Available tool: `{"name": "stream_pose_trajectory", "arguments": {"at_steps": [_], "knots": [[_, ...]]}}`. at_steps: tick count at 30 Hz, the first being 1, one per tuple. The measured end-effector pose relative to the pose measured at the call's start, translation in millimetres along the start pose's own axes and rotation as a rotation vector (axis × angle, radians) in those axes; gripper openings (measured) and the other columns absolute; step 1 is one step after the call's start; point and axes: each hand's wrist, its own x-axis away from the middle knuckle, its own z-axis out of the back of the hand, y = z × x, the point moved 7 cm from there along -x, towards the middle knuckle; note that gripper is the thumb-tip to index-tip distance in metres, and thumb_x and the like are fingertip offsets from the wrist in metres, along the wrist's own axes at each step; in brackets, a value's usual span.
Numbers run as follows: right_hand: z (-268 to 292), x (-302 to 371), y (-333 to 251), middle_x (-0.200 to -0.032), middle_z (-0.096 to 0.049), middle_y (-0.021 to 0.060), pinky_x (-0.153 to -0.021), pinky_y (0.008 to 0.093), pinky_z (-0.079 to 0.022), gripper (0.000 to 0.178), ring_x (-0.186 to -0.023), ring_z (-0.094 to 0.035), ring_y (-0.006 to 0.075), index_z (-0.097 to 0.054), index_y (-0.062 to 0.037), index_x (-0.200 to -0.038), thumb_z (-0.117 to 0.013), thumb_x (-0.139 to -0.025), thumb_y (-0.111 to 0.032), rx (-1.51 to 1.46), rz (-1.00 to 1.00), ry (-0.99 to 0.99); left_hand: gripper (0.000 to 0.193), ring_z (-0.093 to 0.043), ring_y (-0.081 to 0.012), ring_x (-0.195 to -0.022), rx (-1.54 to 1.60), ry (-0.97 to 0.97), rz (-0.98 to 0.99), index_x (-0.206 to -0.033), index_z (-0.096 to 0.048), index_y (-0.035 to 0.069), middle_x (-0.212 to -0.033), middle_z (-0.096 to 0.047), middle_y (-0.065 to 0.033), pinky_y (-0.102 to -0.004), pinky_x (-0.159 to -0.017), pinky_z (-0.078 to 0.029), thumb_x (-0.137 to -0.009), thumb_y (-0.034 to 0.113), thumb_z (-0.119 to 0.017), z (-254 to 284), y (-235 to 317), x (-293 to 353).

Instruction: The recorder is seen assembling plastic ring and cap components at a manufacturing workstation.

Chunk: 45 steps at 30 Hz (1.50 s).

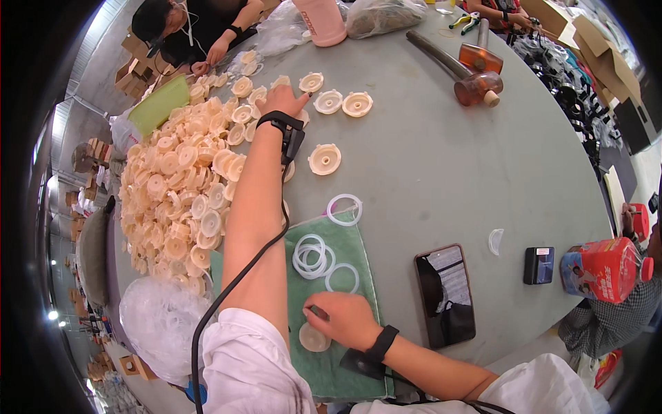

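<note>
My left hand (284, 101) is stretched out to the far edge of a heap of cream plastic caps (169, 176). Its thumb stands apart from its fingers, whose tips are at a cap (280, 81); no firm hold shows. Close to my body, my right hand (345, 321) is curled with its fingers closed over a green cloth (365, 310). A round, pale cream piece (315, 338) sits right beside and partly under that hand. What those fingers pinch is hidden. Several translucent white rings (310, 257) lie on the cloth, and another ring (344, 210) is at its far edge.
Loose caps (325, 159) lie right of the heap. A phone (445, 295), a small black box (538, 265) and a red jug (601, 270) stand rightward. Two mallets (477, 88) lie at the far right. Across the table another person (196, 34) works beside a green tray (160, 105).
</note>
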Motion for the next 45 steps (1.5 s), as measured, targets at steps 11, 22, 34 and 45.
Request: {"name": "stream_pose_trajectory", "arguments": {"at_steps": [11,22,34,45], "knots": [[1,5,6,-0.06,-0.057,0.0042,-0.051,0.0362,-0.043,0.011,-0.056,-0.056,0.0244,-0.06,-0.0104,-0.081,-0.061,-0.079,-0.021,0.017,0.041,0.076,0.024,-0.057,-0.0081,-0.073,1.388,0.316,-0.043,-0.103,-0.059,0.002,-0.087,-0.061,-0.001,-0.0207,-0.061,-0.045,-0.084,0.016,-0.062,105,-34,109],[-3,5,11,-0.064,-0.06,0.0057,-0.054,0.0375,-0.044,0.014,-0.061,-0.058,0.0257,-0.061,-0.0124,-0.082,-0.061,-0.078,-0.026,0.089,0.08,0.082,0.031,-0.057,-0.0082,-0.088,1.526,-0.296,0.251,-0.117,-0.051,0.002,-0.101,-0.059,-0.002,-0.022,-0.077,-0.047,-0.087,0.005,-0.05,34,-92,434],[-5,7,9,-0.064,-0.058,0.0052,-0.055,0.0288,-0.044,0.014,-0.057,-0.054,0.0159,-0.062,-0.0062,-0.084,-0.064,-0.078,-0.019,0.121,0.123,0.061,0.024,-0.048,-0.0258,-0.098,0.721,0.261,0.095,-0.097,-0.063,0.011,-0.103,-0.057,-0.0058,-0.0372,-0.089,-0.036,-0.076,0.011,-0.052,11,-95,498],[-11,4,6,-0.066,-0.06,0.007,-0.057,0.0365,-0.045,0.014,-0.063,-0.058,0.0255,-0.062,-0.0099,-0.081,-0.061,-0.077,-0.023,0.171,0.17,0.062,0.018,-0.056,-0.0115,-0.089,1.418,0.184,0.24,-0.1,-0.059,-0.002,-0.099,-0.062,-0.0062,-0.0245,-0.082,-0.043,-0.086,0.003,-0.048,-9,-117,502]]}}
